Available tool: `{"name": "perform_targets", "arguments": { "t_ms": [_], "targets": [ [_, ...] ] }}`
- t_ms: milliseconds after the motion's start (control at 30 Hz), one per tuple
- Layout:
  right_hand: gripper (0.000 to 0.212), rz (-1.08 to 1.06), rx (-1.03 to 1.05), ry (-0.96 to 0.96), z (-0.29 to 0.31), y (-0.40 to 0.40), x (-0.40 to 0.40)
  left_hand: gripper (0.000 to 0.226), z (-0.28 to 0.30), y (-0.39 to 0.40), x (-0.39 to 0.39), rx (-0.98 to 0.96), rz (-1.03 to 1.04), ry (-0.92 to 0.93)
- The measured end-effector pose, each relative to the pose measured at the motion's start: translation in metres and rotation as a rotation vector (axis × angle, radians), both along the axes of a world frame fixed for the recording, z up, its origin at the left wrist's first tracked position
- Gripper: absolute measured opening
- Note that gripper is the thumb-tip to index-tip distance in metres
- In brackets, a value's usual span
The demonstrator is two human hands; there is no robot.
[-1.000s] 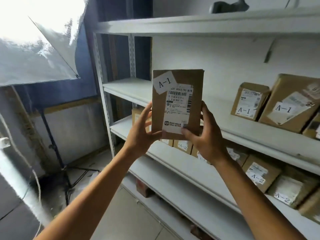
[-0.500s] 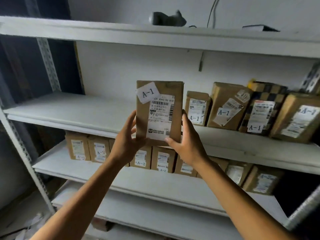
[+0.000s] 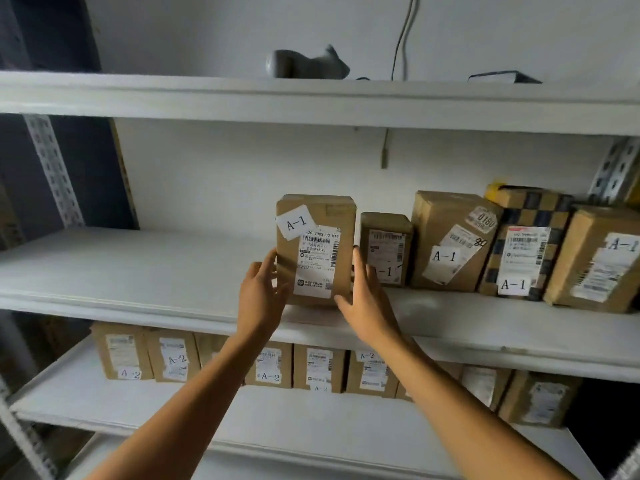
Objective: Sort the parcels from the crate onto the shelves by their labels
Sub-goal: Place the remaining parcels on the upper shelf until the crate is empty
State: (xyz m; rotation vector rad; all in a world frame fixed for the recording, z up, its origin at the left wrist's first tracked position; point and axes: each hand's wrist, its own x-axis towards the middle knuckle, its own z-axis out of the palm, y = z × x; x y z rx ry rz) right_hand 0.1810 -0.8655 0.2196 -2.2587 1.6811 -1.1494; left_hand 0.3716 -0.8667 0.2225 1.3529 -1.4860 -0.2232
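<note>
I'm seeing matt brown cardboard on the parcel [image 3: 316, 249] between my hands, white paper labels, above a smooth white-painted shelf [image 3: 138, 271].

**One head-worn wide-angle view, facing the shelving at arm's reach**

A single camera sits on the person's head and looks forward and slightly down at white metal shelving against a pale wall. It stands close: both forearms enter from the bottom edge and reach the middle shelf [image 3: 138, 271], where the left hand [image 3: 259, 299] and right hand [image 3: 367, 306] meet near frame centre. The top shelf [image 3: 207, 98] is seen edge-on, about level with the lens, while the lower shelf [image 3: 104, 403] is seen from above. Wide-angle distortion bends the shelf edges and uprights toward the corners. No second view overlaps this one.
</note>
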Motion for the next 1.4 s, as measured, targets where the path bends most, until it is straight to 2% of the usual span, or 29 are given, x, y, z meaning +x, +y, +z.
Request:
{"name": "perform_targets", "arguments": {
  "t_ms": [200, 333, 600, 833, 967, 1067, 1133, 1300, 1400],
  "targets": [
    [0.107, 0.037, -0.041, 0.054, -0.013, -0.03, 0.001, 0.054, -0.003, -0.037, -0.002, 0.042, 0.043, -0.022],
    [0.091, 0.022, -0.096, 0.093, -0.009, -0.044, 0.0, 0.051, -0.008, -0.052, -0.008, -0.005, -0.045, -0.009],
    [0.079, -0.096, 0.008, 0.158, -0.012, -0.057, -0.004, 0.073, -0.01, -0.056, -0.008, 0.137, -0.209, -0.301],
    [0.077, -0.112, 0.132, 0.183, -0.009, -0.058, -0.005, 0.083, -0.016, -0.067, -0.006, 0.225, -0.202, -0.454],
    [0.074, -0.12, 0.171, 0.222, -0.007, -0.055, -0.002, 0.072, -0.017, -0.064, -0.011, 0.254, -0.114, -0.573],
    [0.052, -0.128, 0.232, 0.268, -0.01, -0.048, -0.001, 0.048, -0.017, -0.053, -0.014, 0.293, -0.092, -0.657],
    [0.038, -0.139, 0.269, 0.346, -0.01, -0.042, -0.001, 0.042, -0.02, -0.048, -0.012, 0.302, -0.086, -0.749],
    [0.055, -0.139, 0.294, 0.418, -0.02, -0.018, 0.0, 0.064, -0.031, -0.022, -0.01, 0.255, -0.055, -0.849],
    [0.055, -0.142, 0.223, 0.459, -0.029, 0.012, -0.001, 0.064, -0.033, -0.002, -0.007, 0.262, -0.086, -0.855]
  ]
}}
